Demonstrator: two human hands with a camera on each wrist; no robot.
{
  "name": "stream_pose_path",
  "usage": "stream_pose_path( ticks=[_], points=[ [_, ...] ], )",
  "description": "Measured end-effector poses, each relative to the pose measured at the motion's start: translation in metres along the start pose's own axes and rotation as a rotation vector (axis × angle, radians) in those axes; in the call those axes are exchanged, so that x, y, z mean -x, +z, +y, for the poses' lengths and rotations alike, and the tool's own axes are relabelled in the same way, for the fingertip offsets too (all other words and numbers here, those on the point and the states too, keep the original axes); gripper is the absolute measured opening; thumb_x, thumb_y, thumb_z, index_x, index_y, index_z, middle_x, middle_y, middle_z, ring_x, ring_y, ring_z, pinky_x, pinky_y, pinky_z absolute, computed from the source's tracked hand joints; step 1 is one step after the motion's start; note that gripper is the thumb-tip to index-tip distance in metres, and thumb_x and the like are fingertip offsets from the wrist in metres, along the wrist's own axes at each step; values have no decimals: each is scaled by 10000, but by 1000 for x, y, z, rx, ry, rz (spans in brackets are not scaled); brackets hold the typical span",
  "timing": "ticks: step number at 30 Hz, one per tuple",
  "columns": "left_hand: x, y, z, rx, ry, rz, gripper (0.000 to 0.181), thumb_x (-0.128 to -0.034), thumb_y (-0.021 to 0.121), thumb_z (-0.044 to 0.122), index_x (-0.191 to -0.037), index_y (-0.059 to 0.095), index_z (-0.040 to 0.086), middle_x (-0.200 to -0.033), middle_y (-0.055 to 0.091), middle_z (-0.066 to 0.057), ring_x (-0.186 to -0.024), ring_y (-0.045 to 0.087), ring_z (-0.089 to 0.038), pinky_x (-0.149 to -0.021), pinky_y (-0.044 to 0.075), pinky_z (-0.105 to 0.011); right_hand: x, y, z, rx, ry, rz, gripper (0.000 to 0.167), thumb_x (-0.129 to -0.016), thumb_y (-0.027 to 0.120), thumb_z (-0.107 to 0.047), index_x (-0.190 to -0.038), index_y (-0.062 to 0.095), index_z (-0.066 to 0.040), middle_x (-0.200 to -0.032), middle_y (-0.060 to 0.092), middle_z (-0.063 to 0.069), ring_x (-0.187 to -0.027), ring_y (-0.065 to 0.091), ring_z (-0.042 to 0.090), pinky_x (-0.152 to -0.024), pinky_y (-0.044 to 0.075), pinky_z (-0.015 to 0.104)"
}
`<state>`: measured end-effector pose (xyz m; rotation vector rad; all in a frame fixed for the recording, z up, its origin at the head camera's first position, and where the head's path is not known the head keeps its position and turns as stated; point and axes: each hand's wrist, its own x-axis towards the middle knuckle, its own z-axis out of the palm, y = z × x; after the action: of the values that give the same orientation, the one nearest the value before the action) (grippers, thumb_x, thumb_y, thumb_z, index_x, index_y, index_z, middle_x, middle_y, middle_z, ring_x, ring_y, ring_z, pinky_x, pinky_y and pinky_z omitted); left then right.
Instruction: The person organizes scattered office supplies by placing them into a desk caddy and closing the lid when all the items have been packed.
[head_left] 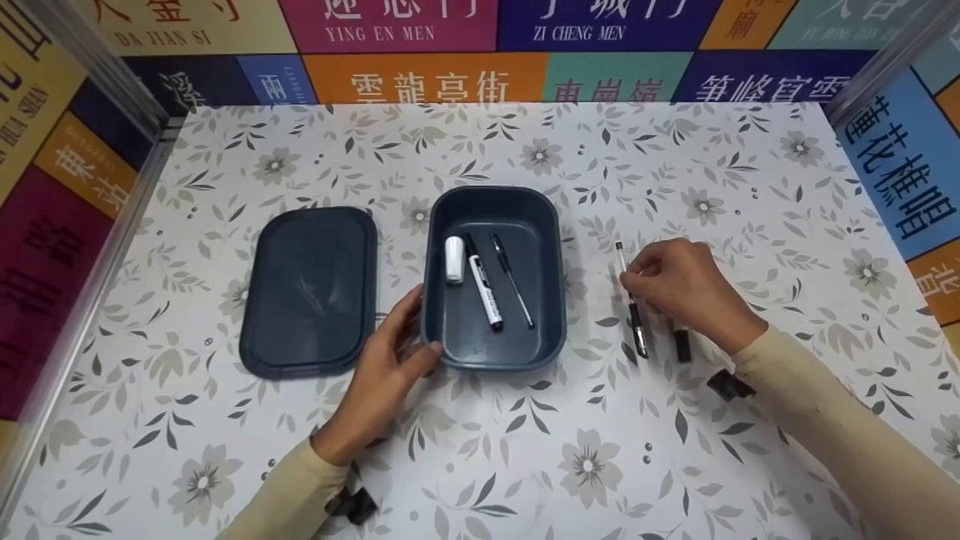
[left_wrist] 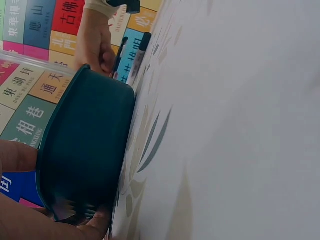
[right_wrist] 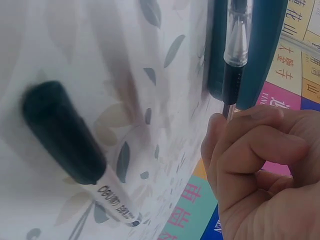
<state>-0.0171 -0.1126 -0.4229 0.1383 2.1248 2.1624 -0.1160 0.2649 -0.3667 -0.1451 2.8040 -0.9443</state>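
Observation:
A dark blue box [head_left: 495, 352] holds a white cap-like piece [head_left: 454, 260], a white marker [head_left: 484, 289] and a thin pen [head_left: 513, 281]. The left hand [head_left: 386, 367] grips the box's near left corner; in the left wrist view its thumb and fingers lie around the box [left_wrist: 90, 140]. Right of the box, the right hand [head_left: 679, 289] pinches a clear pen with black parts [head_left: 637, 330] between thumb and fingertips. The right wrist view shows that pen [right_wrist: 235, 55] in the right hand [right_wrist: 265, 165], with a black-capped marker [right_wrist: 67, 135] lying close by on the cloth.
A dark lid [head_left: 309, 292] lies left of the box. The black end of the marker [head_left: 682, 345] shows beneath the right hand in the head view. Floral cloth [head_left: 585, 465] covers the table, and panels with printed characters [head_left: 427, 79] stand behind it.

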Motion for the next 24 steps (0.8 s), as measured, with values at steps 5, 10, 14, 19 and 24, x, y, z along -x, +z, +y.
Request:
stream_pose_path(
  ticks=[5,10,14,19,24],
  points=[
    [0,-1,0,0,4,-2,800,-995,652,-61,-1708,290,-46,-1664,456,-262,-1502,500,-413,-1249,451,-444,-3,0,-7,15,-17,7,172,-954,748,-171,-948,828,-19,-804,787,52,-632,629,107,-541,496,233],
    [0,-1,-1,1,-6,-6,785,-1008,645,-46,-1712,296,-34,-1676,440,-256,-1528,472,-400,-1256,433,-409,-6,2,-12,24,-43,30,154,-935,726,-159,-913,820,-39,-774,774,33,-607,604,103,-495,458,231],
    [0,-1,0,10,-16,-6,785,-1009,645,-42,-1713,299,-27,-1688,427,-248,-1545,454,-390,-1250,428,-357,-7,4,-13,16,-46,39,155,-922,716,-159,-901,816,-42,-752,755,12,-587,590,88,-479,440,230],
    [0,0,0,34,-7,-12,790,-1005,643,-51,-1711,289,-41,-1688,420,-263,-1540,455,-406,-1239,443,-341,-8,5,-16,6,-45,31,162,-929,725,-161,-918,824,-33,-765,770,20,-616,616,81,-516,458,219],
    [-1,-1,-1,37,-3,-15,795,-1004,641,-56,-1712,282,-42,-1688,419,-263,-1537,461,-406,-1232,453,-344,-10,6,-21,13,-46,21,173,-934,719,-167,-928,834,-39,-776,781,26,-644,637,95,-544,472,222]
  ],
)
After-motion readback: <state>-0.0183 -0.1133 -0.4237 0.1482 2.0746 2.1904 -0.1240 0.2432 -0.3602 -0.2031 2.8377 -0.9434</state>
